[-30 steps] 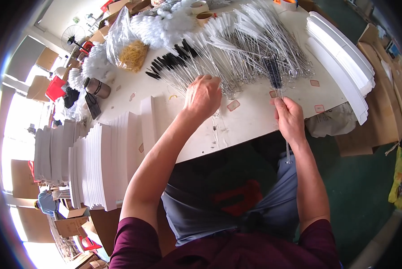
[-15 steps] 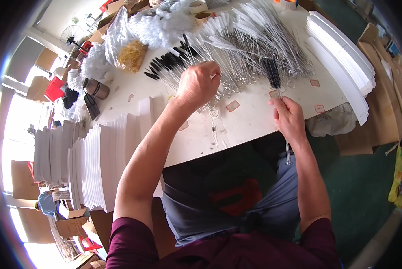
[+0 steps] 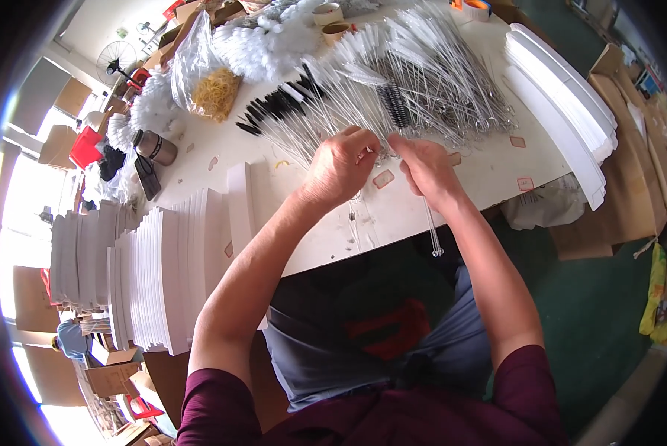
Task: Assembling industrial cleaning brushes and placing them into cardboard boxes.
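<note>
Wire brushes [image 3: 431, 223] poke out past the desk [image 3: 497, 167] edge, pinched in the right hand [image 3: 426, 171]. Left hand [image 3: 341, 167] sits beside it, fingers curled on thin wires. Beyond lies the brush pile [image 3: 423, 70]; white card stacks [image 3: 564, 97] lie far right.

Silvery wire brushes [image 3: 437, 67] with white and black bristles beyond the left hand [image 3: 341, 167]; white table [image 3: 490, 171] (small red-outlined stickers), yellow rubber bands [image 3: 214, 93].
</note>
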